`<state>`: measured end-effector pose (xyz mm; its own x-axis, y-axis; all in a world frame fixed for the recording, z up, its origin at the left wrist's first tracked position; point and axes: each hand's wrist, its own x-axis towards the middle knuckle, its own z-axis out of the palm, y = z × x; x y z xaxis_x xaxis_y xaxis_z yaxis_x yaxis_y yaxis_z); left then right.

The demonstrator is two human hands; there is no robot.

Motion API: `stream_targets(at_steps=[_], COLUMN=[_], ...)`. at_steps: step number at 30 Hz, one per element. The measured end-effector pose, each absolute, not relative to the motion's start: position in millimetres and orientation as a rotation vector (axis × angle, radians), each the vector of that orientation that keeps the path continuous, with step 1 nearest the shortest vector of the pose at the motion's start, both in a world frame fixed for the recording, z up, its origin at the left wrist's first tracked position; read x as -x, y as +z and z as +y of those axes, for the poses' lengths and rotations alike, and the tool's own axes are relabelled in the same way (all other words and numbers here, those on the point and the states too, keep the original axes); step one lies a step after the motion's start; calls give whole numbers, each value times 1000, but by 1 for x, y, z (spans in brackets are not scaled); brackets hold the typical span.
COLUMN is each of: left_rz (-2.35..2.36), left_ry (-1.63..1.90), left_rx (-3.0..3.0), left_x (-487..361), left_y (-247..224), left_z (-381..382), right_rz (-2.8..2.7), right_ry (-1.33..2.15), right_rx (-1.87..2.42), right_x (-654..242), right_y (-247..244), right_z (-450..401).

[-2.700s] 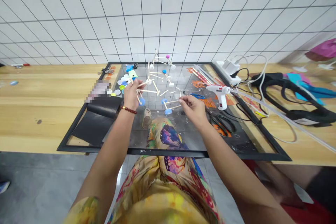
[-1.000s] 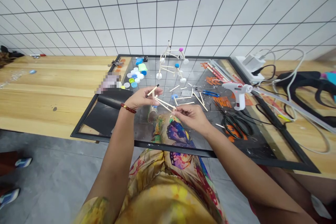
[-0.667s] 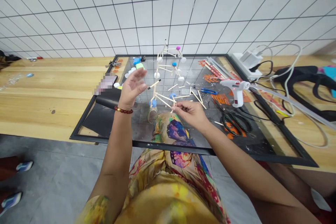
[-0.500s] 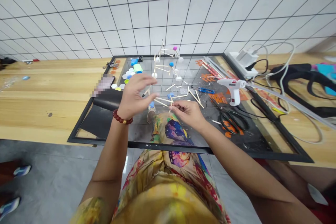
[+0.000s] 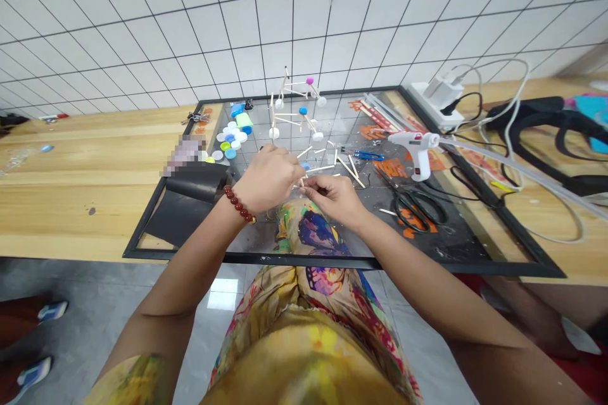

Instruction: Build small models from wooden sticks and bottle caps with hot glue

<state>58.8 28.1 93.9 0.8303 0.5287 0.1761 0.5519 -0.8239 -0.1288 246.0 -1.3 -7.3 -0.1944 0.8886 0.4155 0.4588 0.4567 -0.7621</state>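
Observation:
My left hand point(image 5: 272, 178) is closed over a small stick assembly, most of it hidden under the fingers. Thumb and forefinger of my right hand point(image 5: 335, 198) pinch a thin stick point(image 5: 302, 183) of that assembly, close beside the left fingertips. A blue cap point(image 5: 304, 166) shows just behind the fingers. Farther back on the glass stand two stick frames on white cap wheels, one with a blue cap point(image 5: 303, 111), the other with a magenta cap point(image 5: 310, 81). Loose sticks point(image 5: 351, 171) lie right of my hands.
Coloured caps point(image 5: 230, 145) and black sheets point(image 5: 183, 209) lie at left. On the right are black scissors point(image 5: 418, 207), a white glue gun point(image 5: 418, 150), blue snips point(image 5: 369, 155), a power strip point(image 5: 437, 111) and cables. A black frame point(image 5: 304, 259) edges the glass.
My left hand has moved right and down, from open beside the assembly to closed over it. My right hand keeps its pinch. The camera view has shifted slightly.

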Motion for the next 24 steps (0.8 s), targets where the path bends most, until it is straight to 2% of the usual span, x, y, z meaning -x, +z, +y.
stream_targets(at_steps=[14, 24], left_rz=[-899, -867], left_ry=[37, -59], left_rx=[2886, 2990], left_x=[-70, -63], left_y=[108, 104], left_z=[26, 36], right_rz=[-1813, -1804], right_ry=[653, 705], right_rx=[1114, 1105], right_x=[-245, -242], right_y=[-6, -11], right_z=[-2, -3])
